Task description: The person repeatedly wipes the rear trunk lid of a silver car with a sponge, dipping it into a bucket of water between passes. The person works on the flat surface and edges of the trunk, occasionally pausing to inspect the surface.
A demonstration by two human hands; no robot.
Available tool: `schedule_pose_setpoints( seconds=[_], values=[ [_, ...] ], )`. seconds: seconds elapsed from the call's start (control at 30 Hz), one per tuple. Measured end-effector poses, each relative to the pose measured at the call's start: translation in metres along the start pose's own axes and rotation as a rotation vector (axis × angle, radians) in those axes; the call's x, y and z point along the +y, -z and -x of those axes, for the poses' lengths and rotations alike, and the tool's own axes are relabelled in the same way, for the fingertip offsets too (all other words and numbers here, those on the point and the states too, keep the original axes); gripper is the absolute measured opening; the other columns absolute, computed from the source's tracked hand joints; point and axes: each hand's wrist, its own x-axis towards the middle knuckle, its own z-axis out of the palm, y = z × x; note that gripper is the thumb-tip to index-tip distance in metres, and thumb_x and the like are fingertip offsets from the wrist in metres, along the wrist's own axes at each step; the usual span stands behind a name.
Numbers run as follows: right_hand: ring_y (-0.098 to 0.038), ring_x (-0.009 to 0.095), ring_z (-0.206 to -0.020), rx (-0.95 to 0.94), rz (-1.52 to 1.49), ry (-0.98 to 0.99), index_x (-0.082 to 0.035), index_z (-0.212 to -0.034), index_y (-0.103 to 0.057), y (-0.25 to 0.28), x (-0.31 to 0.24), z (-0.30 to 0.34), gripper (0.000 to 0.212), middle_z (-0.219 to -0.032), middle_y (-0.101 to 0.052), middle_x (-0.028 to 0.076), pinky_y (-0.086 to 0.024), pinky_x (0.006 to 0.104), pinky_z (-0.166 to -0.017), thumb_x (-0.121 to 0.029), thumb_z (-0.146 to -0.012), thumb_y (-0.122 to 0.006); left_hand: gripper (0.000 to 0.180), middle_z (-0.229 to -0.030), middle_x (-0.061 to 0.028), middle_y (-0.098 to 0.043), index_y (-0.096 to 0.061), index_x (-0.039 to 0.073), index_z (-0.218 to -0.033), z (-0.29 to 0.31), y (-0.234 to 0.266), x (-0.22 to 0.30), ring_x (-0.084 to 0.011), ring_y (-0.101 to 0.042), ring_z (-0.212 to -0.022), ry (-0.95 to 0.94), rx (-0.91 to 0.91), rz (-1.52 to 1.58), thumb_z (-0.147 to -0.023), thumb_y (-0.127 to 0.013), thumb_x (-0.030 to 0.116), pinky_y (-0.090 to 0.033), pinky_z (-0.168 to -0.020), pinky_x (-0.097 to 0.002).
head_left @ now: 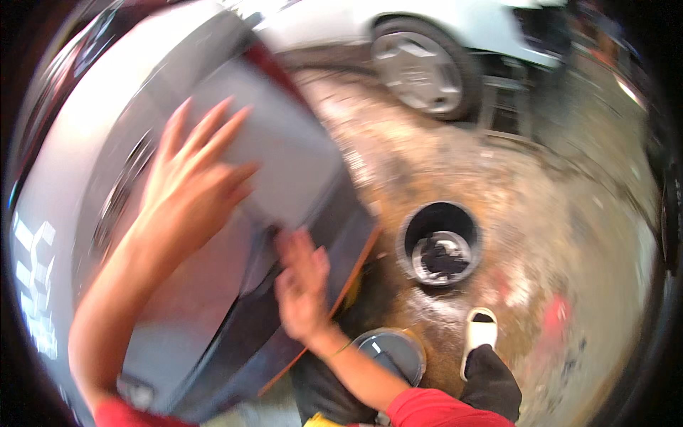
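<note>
A silver-grey car body (284,164) fills the left side, with a dark lower bumper section (245,327) and a red light strip (279,78) at its far corner. My left hand (196,178) is over the grey panel, fingers spread and nothing in them; whether it touches the panel I cannot tell. Lower and to the right, my right hand (302,292) is by the bumper's upper edge, its fingers stretched out and smeared by motion. No held object shows in it. A dark patch lies by its fingertips, too blurred to name.
On the wet, stained floor (526,206) stands a black bucket (441,245) with whitish foam inside. A second bucket (395,352) of dark liquid is near my legs. My foot wears a pale slipper (480,333). Beyond is a white car (327,25) with its wheel (420,67).
</note>
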Motion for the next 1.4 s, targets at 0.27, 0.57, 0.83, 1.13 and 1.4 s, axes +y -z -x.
schedule_pose_setpoints(
  seconds=[0.27, 0.57, 0.83, 1.13, 1.4],
  values=[
    [0.000, 0.029, -0.160, -0.065, 0.110, 0.036, -0.018, -0.165, -0.022, -0.011, -0.011, -0.008, 0.063, -0.172, -0.019, 0.000, 0.004, 0.0636, -0.120, -0.049, -0.110, -0.027, 0.031, -0.158, -0.0185, -0.041, -0.081, 0.014, -0.106, 0.005, -0.003, 0.006, -0.0340, -0.027, -0.153, 0.083, -0.006, 0.113, -0.076, -0.081, 0.017, -0.009, -0.127, -0.0586],
    [0.000, 0.027, -0.160, -0.063, 0.058, 0.060, -0.018, -0.165, -0.023, -0.015, -0.009, -0.021, 0.061, -0.171, -0.020, -0.001, 0.004, 0.0638, -0.120, -0.048, -0.111, -0.026, 0.032, -0.156, -0.0170, -0.045, -0.082, 0.017, -0.104, 0.004, -0.017, -0.001, -0.0339, -0.028, -0.152, 0.089, 0.039, 0.075, -0.071, -0.083, 0.017, -0.011, -0.127, -0.0607],
    [-0.053, 0.018, -0.106, 0.123, -0.286, -0.240, -0.004, -0.157, -0.036, 0.028, -0.017, 0.016, 0.058, -0.115, -0.056, 0.009, -0.037, 0.0366, -0.097, -0.041, -0.112, -0.035, 0.028, -0.151, -0.0124, -0.052, -0.082, 0.020, -0.102, 0.037, -0.033, 0.019, -0.0362, -0.029, -0.152, -0.246, -0.204, 0.050, -0.075, -0.079, 0.028, -0.009, -0.123, -0.0687],
    [-0.032, 0.009, -0.066, 0.298, -0.434, -0.273, -0.007, -0.077, -0.037, 0.034, 0.003, -0.002, 0.048, -0.071, -0.030, -0.004, -0.031, 0.0337, -0.059, -0.040, -0.112, -0.044, 0.042, -0.147, -0.0085, -0.057, -0.074, 0.013, -0.121, 0.032, -0.021, 0.020, -0.0300, -0.029, -0.153, -0.211, -0.142, -0.140, -0.082, -0.076, 0.028, -0.005, -0.125, -0.0654],
    [-0.042, 0.008, -0.078, 0.078, -0.427, -0.454, -0.002, -0.098, -0.056, 0.040, 0.017, 0.010, 0.041, -0.082, -0.046, -0.005, -0.040, 0.0289, -0.072, -0.039, -0.111, -0.045, 0.044, -0.152, -0.0110, -0.051, -0.073, 0.014, -0.124, 0.052, -0.036, 0.035, -0.0329, -0.027, -0.153, -0.314, -0.267, -0.034, -0.085, -0.071, 0.032, -0.006, -0.124, -0.0669]
  ],
)
